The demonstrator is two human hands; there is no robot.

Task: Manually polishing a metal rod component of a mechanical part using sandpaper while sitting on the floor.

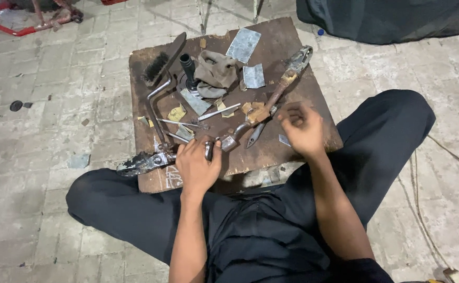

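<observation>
I sit cross-legged in dark trousers before a low brown wooden board (pixel 271 52) on the paved floor. My left hand (pixel 198 165) rests on the board's near edge, fingers closed around a small metal fitting (pixel 220 144) at the end of a bent steel rod. My right hand (pixel 303 128) hovers over the board's right side, blurred, fingers curled; whether it holds anything I cannot tell. A long rusty tool with a metal head (pixel 282 86) lies diagonally between the hands. Pliers (pixel 255 133) lie just left of my right hand.
A curved pedal lever (pixel 156 120) with a black footpiece (pixel 140 163) overhangs the board's left edge. A brush (pixel 158 65), a black grip (pixel 187 65), a grey rag (pixel 216 71), and sheet-metal scraps (pixel 243 44) lie farther back. Dark cloth (pixel 392 18) fills the top right; red tubing (pixel 9 29) top left.
</observation>
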